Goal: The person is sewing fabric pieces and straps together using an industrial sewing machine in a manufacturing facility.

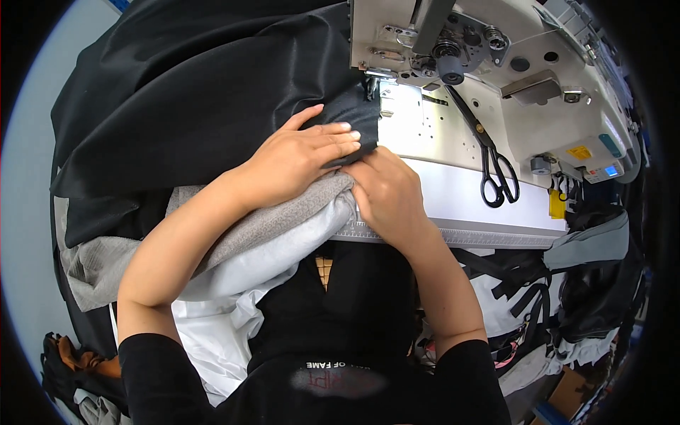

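A large sheet of shiny black fabric (212,92) spreads over the left and far side, its right edge running under the needle area of a sewing machine (524,78). My left hand (301,152) lies flat on this fabric with its fingers stretched toward the edge. Just right of it, my right hand (386,188) is closed, pinching the near corner of the black fabric; its fingertips are partly hidden. Grey fleecy cloth (283,216) and a white sheet (276,251) bunch up below my left hand, against the right hand's fingers.
Black-handled scissors (489,149) lie on the machine bed, right of the needle. A ruler strip (489,237) runs along the table's near edge. Black straps (524,280) and fabric scraps pile up at the right; more dark cloth (78,368) sits at the lower left.
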### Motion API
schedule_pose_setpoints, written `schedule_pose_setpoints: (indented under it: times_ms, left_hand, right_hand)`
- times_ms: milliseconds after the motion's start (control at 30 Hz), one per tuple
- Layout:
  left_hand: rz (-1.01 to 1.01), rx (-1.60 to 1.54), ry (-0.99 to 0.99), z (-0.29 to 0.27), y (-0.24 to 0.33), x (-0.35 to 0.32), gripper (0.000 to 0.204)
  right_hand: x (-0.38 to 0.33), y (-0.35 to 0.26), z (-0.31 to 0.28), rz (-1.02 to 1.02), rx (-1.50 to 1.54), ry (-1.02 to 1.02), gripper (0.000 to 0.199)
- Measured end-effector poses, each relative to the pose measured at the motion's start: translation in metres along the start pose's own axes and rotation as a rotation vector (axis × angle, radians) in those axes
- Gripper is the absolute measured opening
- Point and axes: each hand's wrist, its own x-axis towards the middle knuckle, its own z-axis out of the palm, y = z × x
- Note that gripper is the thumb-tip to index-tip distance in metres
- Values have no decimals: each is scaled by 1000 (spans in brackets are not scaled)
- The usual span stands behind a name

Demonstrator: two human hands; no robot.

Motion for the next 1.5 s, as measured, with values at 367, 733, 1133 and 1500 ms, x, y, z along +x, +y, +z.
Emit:
schedule_pose_setpoints:
  times_ms: [367,733,1133,1500]
  left_hand:
    - [-300,108,-119,-15,-11,-23,54]
    - [-20,239,-29,-6,-82,-17,48]
    - [159,186,200,-11,11,1,23]
    - [164,299,278,17,45,4,27]
  right_hand:
    - [32,-80,1,-343,236,-922,12]
    - [-81,-85,-13,-325,423,-54,18]
    - [-50,-46,-11,-156,-143,-13,14]
    - [-48,-40,-17,-95,-111,27,13]
